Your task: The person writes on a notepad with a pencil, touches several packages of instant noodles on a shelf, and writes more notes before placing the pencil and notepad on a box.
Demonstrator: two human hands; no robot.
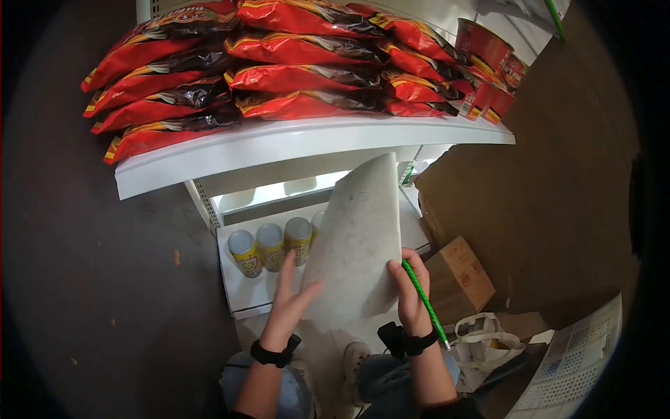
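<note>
My right hand [412, 283] grips the right edge of a pale, flat sheet or board [356, 237], with the thumb on its face. A green pencil [424, 302] also sits in that hand, slanting down to the right. My left hand [289, 300] has its fingers spread near the lower left edge of the sheet; whether a fingertip touches it is unclear. Just beyond the left fingers, yellow cans with grey tops [271, 246] stand on a low white shelf [246, 297]. The sheet partly hides one can.
Stacks of red packets [303, 77] and red tubs [483, 45] fill the white shelf [314, 134] above. To the right are large brown cardboard [537, 174], a cardboard box [460, 276], a white-handled bag [485, 342] and a white perforated basket [576, 356].
</note>
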